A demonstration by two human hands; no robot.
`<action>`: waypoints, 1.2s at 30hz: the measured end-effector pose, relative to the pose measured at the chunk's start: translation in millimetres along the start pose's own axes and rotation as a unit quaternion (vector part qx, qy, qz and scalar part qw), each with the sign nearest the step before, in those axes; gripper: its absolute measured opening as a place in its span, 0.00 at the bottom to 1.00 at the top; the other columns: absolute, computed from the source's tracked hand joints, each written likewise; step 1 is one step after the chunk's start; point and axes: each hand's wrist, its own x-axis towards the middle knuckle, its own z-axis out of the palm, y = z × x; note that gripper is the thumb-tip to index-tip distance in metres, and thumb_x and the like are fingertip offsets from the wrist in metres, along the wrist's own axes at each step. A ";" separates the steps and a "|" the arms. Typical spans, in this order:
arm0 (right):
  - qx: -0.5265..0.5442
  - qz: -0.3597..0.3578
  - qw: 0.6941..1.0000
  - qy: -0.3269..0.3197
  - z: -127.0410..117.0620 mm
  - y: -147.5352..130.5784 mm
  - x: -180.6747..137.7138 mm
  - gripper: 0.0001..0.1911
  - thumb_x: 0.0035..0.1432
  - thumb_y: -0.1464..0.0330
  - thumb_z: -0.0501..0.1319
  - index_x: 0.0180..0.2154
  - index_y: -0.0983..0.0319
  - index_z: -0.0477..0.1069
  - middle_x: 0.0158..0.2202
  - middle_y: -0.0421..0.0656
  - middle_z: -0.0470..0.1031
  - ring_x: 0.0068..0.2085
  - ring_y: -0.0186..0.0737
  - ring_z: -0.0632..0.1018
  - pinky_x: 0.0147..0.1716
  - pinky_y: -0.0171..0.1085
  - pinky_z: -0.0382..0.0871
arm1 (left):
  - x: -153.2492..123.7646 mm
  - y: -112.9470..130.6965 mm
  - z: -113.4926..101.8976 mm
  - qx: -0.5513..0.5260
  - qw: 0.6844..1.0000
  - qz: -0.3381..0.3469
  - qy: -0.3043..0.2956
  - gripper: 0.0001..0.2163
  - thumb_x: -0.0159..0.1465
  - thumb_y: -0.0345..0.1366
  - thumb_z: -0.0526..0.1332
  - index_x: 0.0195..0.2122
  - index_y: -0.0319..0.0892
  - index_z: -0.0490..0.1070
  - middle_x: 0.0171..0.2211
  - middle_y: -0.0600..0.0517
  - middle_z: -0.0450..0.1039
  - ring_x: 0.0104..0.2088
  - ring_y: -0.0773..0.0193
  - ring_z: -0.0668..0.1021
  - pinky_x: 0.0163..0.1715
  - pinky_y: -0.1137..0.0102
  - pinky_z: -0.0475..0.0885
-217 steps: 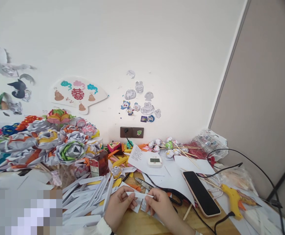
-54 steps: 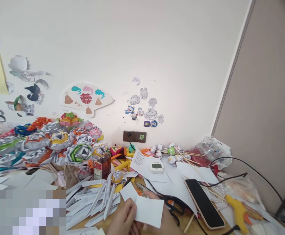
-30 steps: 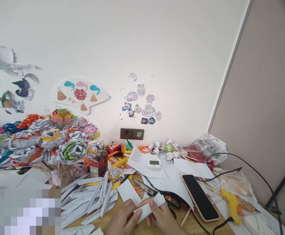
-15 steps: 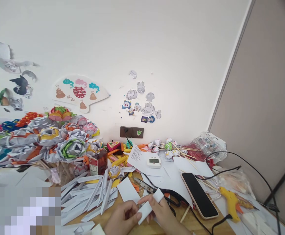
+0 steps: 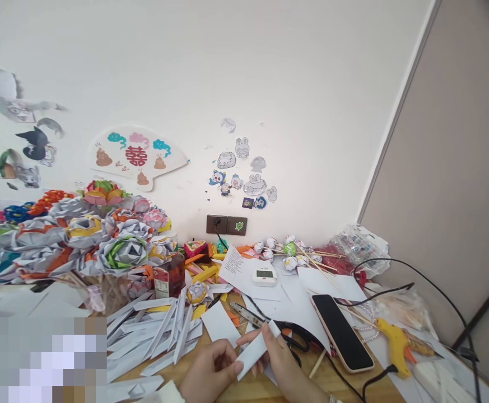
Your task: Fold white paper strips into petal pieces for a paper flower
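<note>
One bare left hand (image 5: 213, 366) and one bare right hand (image 5: 284, 364) together, pinching narrow folded white paper strip (image 5: 252, 356), near centre, left of black-screened smartphone (image 5: 343, 333); open square moments ago, now doubled over, so fold looks formed

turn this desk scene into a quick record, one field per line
left hand: at near end of folded white paper strip
right hand: thumb on strip's far end
beyond hands: scissors, partly hidden
right side: smartphone, screen dark; yellow glue gun
left side: folded paper pieces, paper flowers
back: white digital timer
</note>
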 end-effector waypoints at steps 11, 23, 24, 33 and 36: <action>-0.025 -0.001 1.000 -0.003 -3.0 1.5 -0.6 0.32 0.55 0.51 0.40 0.29 0.67 0.73 0.11 0.37 0.57 0.15 0.29 0.61 0.16 0.30 0.51 | -3.6 1.6 0.0 0.099 0.995 0.023 -0.024 0.14 0.52 0.46 0.52 0.19 0.40 0.64 0.19 0.57 0.60 0.23 0.68 0.62 0.24 0.75 0.58; -0.039 -0.008 0.999 -0.009 -2.9 1.5 -2.3 0.30 0.56 0.53 0.40 0.31 0.67 0.72 0.13 0.37 0.59 0.16 0.30 0.62 0.17 0.30 0.53 | -0.9 -0.3 0.2 0.104 0.994 0.018 -0.024 0.14 0.52 0.45 0.53 0.18 0.38 0.62 0.18 0.57 0.56 0.21 0.69 0.59 0.21 0.75 0.54; -0.041 -0.010 0.999 -0.008 -3.2 2.0 -1.9 0.30 0.56 0.53 0.40 0.31 0.67 0.72 0.13 0.37 0.59 0.16 0.30 0.62 0.17 0.30 0.53 | -1.0 -0.8 0.1 0.103 0.994 0.023 -0.024 0.15 0.52 0.45 0.53 0.18 0.38 0.62 0.18 0.57 0.56 0.21 0.69 0.60 0.21 0.75 0.54; -0.089 -0.021 0.991 -0.098 -3.6 3.6 -3.3 0.19 0.49 0.59 0.57 0.40 0.64 0.66 0.20 0.36 0.62 0.19 0.29 0.64 0.19 0.29 0.57 | -2.8 3.5 1.3 -0.010 0.998 0.017 -0.057 0.17 0.53 0.49 0.51 0.19 0.39 0.61 0.15 0.55 0.67 0.18 0.69 0.67 0.23 0.76 0.61; -0.097 -0.004 0.990 -0.101 -2.7 2.7 -2.9 0.20 0.48 0.62 0.59 0.43 0.63 0.63 0.20 0.35 0.62 0.19 0.28 0.64 0.19 0.29 0.58 | -2.0 4.6 1.6 -0.003 0.999 0.011 -0.044 0.18 0.52 0.51 0.52 0.18 0.40 0.61 0.14 0.56 0.66 0.16 0.71 0.65 0.20 0.77 0.60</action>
